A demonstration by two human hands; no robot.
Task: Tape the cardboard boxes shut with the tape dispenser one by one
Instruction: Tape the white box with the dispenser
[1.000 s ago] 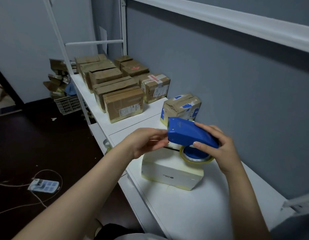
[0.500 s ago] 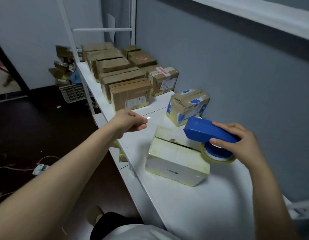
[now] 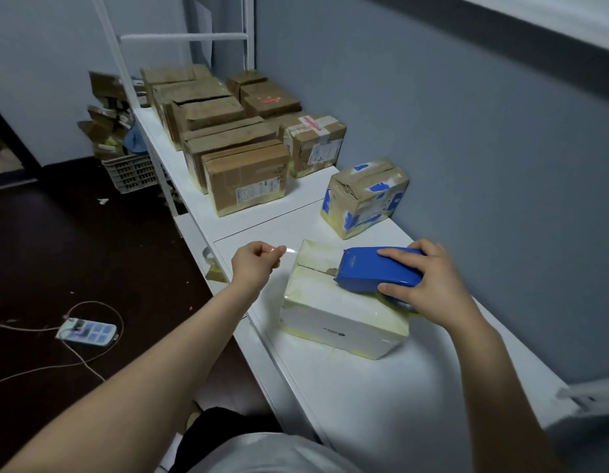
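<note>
A white box [image 3: 337,315] with yellowed tape lies on the white shelf [image 3: 381,397] in front of me. My right hand [image 3: 429,285] grips the blue tape dispenser [image 3: 374,268], which rests on the box's top over the flap seam. My left hand [image 3: 257,268] hovers left of the box and pinches the free end of clear tape [image 3: 289,250], stretched from the dispenser across the box top. A small box with blue tape [image 3: 364,198] stands behind.
Several brown cardboard boxes [image 3: 245,175] stand in rows farther back on the shelf, against the grey wall. A plastic crate [image 3: 132,172] with cardboard scraps sits on the dark floor at left. A power strip [image 3: 88,332] with cables lies on the floor.
My right hand lowered the dispenser onto the box top. My left hand moved left away from the dispenser, drawing out the tape end, then came back toward the box's left edge.
</note>
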